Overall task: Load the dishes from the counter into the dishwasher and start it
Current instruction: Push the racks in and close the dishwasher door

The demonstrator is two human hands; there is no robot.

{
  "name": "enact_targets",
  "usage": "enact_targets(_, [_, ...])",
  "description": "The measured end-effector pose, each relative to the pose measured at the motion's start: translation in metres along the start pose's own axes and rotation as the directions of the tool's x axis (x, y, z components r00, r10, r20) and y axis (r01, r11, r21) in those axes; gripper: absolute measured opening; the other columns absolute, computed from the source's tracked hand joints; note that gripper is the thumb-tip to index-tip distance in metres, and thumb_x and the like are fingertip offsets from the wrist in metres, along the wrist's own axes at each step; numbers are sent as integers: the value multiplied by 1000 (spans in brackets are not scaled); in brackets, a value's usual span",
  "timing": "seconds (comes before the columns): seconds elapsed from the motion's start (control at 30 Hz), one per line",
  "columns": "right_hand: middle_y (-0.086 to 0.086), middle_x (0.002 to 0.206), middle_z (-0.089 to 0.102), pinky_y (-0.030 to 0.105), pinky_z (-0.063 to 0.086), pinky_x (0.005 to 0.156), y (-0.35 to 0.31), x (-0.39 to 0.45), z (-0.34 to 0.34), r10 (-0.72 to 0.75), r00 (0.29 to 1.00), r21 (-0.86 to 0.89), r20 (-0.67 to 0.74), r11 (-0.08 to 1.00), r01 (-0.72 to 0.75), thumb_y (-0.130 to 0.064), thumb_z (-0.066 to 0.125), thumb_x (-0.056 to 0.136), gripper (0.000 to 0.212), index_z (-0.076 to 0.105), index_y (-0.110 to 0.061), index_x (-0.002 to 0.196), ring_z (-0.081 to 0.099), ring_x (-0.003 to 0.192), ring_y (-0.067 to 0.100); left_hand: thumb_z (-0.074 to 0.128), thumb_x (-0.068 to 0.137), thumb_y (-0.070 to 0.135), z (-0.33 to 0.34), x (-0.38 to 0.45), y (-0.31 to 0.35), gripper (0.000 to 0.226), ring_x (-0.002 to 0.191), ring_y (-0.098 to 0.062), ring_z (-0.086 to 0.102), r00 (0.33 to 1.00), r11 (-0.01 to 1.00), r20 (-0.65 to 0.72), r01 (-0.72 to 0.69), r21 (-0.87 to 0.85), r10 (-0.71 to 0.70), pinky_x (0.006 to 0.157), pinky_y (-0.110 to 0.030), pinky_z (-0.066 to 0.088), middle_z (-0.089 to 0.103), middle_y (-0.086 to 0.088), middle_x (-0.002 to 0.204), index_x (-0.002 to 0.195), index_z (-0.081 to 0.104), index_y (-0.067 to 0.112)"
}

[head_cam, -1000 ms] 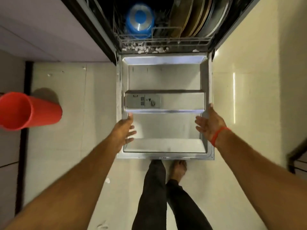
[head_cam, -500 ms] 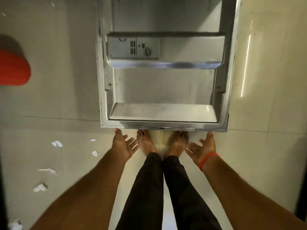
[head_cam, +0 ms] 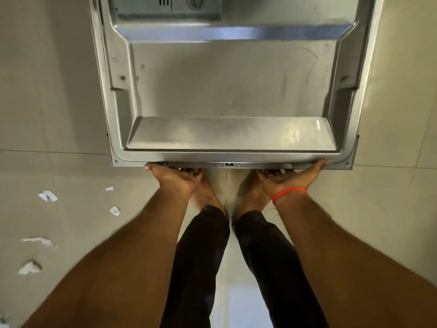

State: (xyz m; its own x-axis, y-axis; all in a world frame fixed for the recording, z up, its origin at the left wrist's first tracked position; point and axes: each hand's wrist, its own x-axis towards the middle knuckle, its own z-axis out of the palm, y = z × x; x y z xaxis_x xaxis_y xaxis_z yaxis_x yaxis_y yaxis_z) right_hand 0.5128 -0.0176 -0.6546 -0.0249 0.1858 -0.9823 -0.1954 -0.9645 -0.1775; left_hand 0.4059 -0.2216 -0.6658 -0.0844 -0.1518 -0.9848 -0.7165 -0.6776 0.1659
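Observation:
The dishwasher door lies open and flat in front of me, its steel inner face up. The detergent dispenser shows at the top edge. My left hand sits palm-up under the door's front edge left of centre, with its thumb along the rim and its fingers tucked beneath. My right hand, with an orange band on the wrist, does the same right of centre. The racks and dishes are out of view.
My bare feet stand on the pale tiled floor just under the door's front edge. Several torn paper scraps lie on the floor at the left.
My view has dropped toward the door, so the racks and the red bucket have left the frame. Both hands came down from the door's sides to under its front edge.

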Motion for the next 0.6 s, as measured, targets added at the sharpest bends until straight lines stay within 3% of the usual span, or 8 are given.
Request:
enact_targets(0.17, [18, 145, 49, 71, 40, 102, -12, -42, -2, 43, 999, -1, -3, 999, -43, -94, 54, 61, 114, 43, -20, 147, 50, 127, 45, 25, 89, 84, -3, -49, 6, 89, 121, -43, 53, 1000, 1000, 12, -5, -16, 5, 109, -65, 40, 50, -20, 145, 151, 42, 22])
enact_targets(0.3, [22, 135, 55, 71, 46, 95, -25, -121, 19, 61, 997, -1, -48, 998, -61, -91, 57, 64, 106, 49, -18, 140, 56, 118, 47, 29, 91, 82, 1, -126, 19, 83, 121, -43, 56, 1000, 1000, 16, -16, -6, 16, 109, -66, 41, 54, -19, 140, 146, 47, 23])
enact_targets(0.5, [22, 131, 56, 67, 44, 99, -52, -262, 56, 68, 997, -2, -39, 998, -68, -84, 59, 67, 97, 50, -16, 137, 57, 118, 44, 39, 87, 84, 12, -270, 55, 91, 123, -42, 57, 998, 997, 46, 52, -57, -50, 110, -64, 41, 59, -23, 134, 138, 53, 10])
enact_targets(0.6, [23, 126, 59, 63, 40, 104, -77, -331, 87, 79, 997, 21, -19, 997, -79, -79, 52, 75, 82, 56, -15, 127, 57, 116, 42, 42, 86, 85, 28, -343, 80, 95, 126, -43, 55, 995, 994, 72, 74, -77, -69, 115, -62, 36, 60, -25, 134, 138, 54, 7])
